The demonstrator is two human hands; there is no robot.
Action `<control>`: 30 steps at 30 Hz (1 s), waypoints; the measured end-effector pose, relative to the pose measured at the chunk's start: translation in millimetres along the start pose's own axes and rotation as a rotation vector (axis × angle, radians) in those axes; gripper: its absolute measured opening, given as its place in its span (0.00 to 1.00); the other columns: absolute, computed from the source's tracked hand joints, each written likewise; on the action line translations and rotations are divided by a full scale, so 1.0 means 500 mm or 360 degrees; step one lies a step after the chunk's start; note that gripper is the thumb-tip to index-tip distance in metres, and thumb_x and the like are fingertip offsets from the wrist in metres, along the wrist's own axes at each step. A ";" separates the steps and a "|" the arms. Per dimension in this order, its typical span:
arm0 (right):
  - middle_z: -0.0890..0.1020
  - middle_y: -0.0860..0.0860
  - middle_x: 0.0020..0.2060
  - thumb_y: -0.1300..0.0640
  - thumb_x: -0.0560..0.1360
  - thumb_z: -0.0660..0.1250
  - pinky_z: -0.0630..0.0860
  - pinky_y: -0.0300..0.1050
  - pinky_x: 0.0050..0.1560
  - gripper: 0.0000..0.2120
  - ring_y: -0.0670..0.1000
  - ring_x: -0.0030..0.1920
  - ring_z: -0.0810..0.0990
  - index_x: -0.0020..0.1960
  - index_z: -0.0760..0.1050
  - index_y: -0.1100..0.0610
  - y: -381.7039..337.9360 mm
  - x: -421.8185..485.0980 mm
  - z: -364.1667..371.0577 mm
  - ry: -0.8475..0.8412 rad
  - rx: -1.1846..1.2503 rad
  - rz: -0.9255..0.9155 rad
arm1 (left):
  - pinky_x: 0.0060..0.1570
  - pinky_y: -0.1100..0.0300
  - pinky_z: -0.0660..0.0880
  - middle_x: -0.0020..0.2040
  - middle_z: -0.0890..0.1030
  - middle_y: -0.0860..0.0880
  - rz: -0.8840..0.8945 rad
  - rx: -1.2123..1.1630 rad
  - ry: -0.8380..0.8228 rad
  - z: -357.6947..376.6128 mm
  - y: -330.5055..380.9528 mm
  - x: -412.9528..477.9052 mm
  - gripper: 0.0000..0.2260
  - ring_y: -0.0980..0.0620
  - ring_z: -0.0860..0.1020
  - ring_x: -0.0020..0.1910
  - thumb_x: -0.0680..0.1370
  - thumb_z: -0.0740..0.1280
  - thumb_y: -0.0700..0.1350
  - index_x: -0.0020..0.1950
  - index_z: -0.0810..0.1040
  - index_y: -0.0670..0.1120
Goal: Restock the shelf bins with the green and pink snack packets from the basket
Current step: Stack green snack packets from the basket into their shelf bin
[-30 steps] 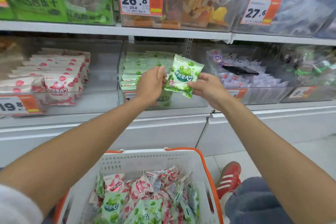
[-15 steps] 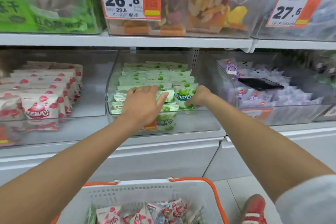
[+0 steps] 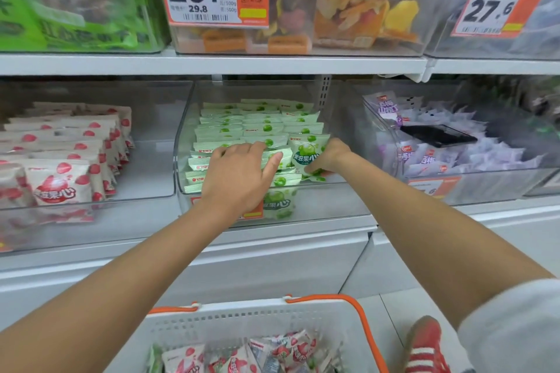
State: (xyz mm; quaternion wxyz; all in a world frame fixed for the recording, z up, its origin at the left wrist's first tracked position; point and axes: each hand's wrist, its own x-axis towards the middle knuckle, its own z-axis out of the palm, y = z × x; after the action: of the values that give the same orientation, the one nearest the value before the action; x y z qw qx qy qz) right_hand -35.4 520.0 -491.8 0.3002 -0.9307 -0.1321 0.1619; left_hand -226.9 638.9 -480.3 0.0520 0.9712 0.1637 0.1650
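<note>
1. Since a second ago the green packet has gone from the air in front of the shelf into the middle bin. It now stands upright at the bin's front right, against the stacked green packets.
2. My right hand holds that packet at its lower right edge with the fingers curled round it. The fingertips are tucked under the packet, so I cannot see them.
3. My left hand lies flat on the front stacks just left of the packet, fingers straight and slightly spread, gripping nothing. The thumb reaches toward the packet's left edge, but I cannot tell whether it touches.
4. That hand and wrist cover most of the orange tag on the bin front.
5. The basket below is cut off by the lower edge. Pink packets show in it, with a sliver of green at their left that is hard to make out.
6. The left bin and its shelved pink packets are blurred.
7. The right bin holds purple packets, and a dark flat object that I cannot identify lies on them.
8. My red shoe is cut off at the bottom.
</note>
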 end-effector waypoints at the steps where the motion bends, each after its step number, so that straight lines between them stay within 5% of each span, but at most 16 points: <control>1: 0.76 0.53 0.50 0.57 0.66 0.80 0.73 0.35 0.28 0.26 0.49 0.39 0.76 0.54 0.67 0.59 0.003 0.002 -0.001 -0.0003 -0.0006 0.0006 | 0.66 0.48 0.62 0.62 0.79 0.48 0.0000 0.0001 0.0002 0.000 0.000 -0.001 0.26 0.47 0.74 0.63 0.82 0.45 0.62 0.69 0.71 0.50; 6: 0.81 0.56 0.52 0.56 0.59 0.83 0.82 0.50 0.51 0.31 0.55 0.49 0.83 0.57 0.76 0.62 0.010 0.031 0.009 0.0091 0.0110 -0.0024 | 0.67 0.48 0.62 0.62 0.79 0.47 -0.0004 -0.0001 -0.0011 -0.002 0.001 -0.001 0.26 0.47 0.74 0.63 0.82 0.44 0.62 0.70 0.70 0.50; 14: 0.82 0.57 0.50 0.64 0.58 0.83 0.81 0.53 0.52 0.27 0.58 0.51 0.83 0.54 0.76 0.64 0.027 0.048 0.018 -0.0129 0.0380 0.0053 | 0.66 0.48 0.62 0.62 0.78 0.47 0.0010 -0.0008 -0.0006 0.002 -0.001 0.001 0.26 0.46 0.74 0.63 0.82 0.45 0.61 0.70 0.70 0.49; 20: 0.76 0.54 0.42 0.62 0.70 0.73 0.71 0.42 0.42 0.10 0.54 0.44 0.76 0.48 0.74 0.60 0.013 -0.059 -0.040 0.0321 -0.0090 -0.0184 | 0.64 0.51 0.64 0.63 0.77 0.49 0.0028 -0.0020 0.0134 -0.004 0.003 0.002 0.20 0.48 0.72 0.64 0.82 0.53 0.57 0.65 0.75 0.47; 22: 0.79 0.52 0.41 0.62 0.72 0.69 0.71 0.40 0.44 0.09 0.51 0.43 0.77 0.52 0.78 0.58 0.006 -0.126 -0.043 0.0538 0.0090 -0.0427 | 0.57 0.54 0.67 0.56 0.80 0.50 0.0092 -0.0054 0.0335 -0.020 0.020 -0.018 0.14 0.49 0.74 0.58 0.82 0.58 0.52 0.58 0.78 0.47; 25: 0.78 0.51 0.32 0.62 0.72 0.66 0.72 0.42 0.38 0.03 0.49 0.35 0.76 0.44 0.77 0.55 0.007 -0.249 -0.010 0.0656 0.0251 -0.0753 | 0.39 0.58 0.67 0.42 0.78 0.52 0.0157 -0.0288 0.0478 -0.043 0.046 -0.088 0.07 0.50 0.75 0.44 0.79 0.62 0.46 0.46 0.78 0.47; 27: 0.78 0.53 0.30 0.63 0.70 0.66 0.71 0.43 0.36 0.03 0.50 0.33 0.75 0.40 0.76 0.55 0.029 -0.317 0.040 0.0566 0.0223 -0.0839 | 0.36 0.55 0.69 0.40 0.78 0.53 0.0057 -0.0486 0.0316 -0.030 0.046 -0.153 0.05 0.50 0.76 0.41 0.78 0.62 0.47 0.45 0.76 0.48; 30: 0.80 0.53 0.32 0.62 0.71 0.67 0.72 0.42 0.37 0.03 0.51 0.34 0.77 0.39 0.78 0.58 0.103 -0.379 0.145 0.0162 0.0133 -0.0693 | 0.40 0.57 0.71 0.45 0.81 0.52 -0.0234 -0.0490 -0.0355 0.030 -0.002 -0.252 0.05 0.49 0.77 0.45 0.77 0.62 0.47 0.45 0.77 0.50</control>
State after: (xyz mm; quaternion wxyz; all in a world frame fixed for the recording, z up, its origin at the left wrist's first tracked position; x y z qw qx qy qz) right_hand -228.1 452.1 -536.1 0.3728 -0.8739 -0.3078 0.0514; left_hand -334.6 596.7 -532.9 0.2295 0.9495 0.2003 0.0752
